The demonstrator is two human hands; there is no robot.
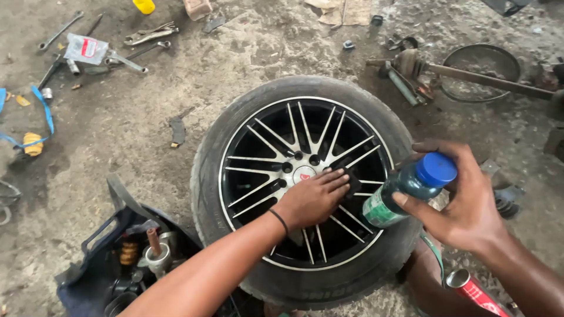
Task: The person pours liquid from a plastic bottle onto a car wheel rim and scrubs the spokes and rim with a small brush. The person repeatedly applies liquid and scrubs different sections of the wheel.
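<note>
On a dusty workshop floor (176, 88), I watch through the head camera as the left hand (314, 199) presses flat, fingers extended, on a dark cloth (353, 183) against the spokes of a black alloy wheel (302, 182) lying on its side in its tyre (211, 158). The right hand (464, 202) holds its grip closed round a green bottle (405, 191) with a blue cap (435, 169), tilted over the rim's right edge, cap on. To my eye, rubbing goes best with the cloth kept flat under the palm, worked along each spoke rather than across, the bottle held clear of the wheel. Spanners (141, 38) lie scattered at upper left; a dark tool bag (100, 264) sits just beside the tyre.
</note>
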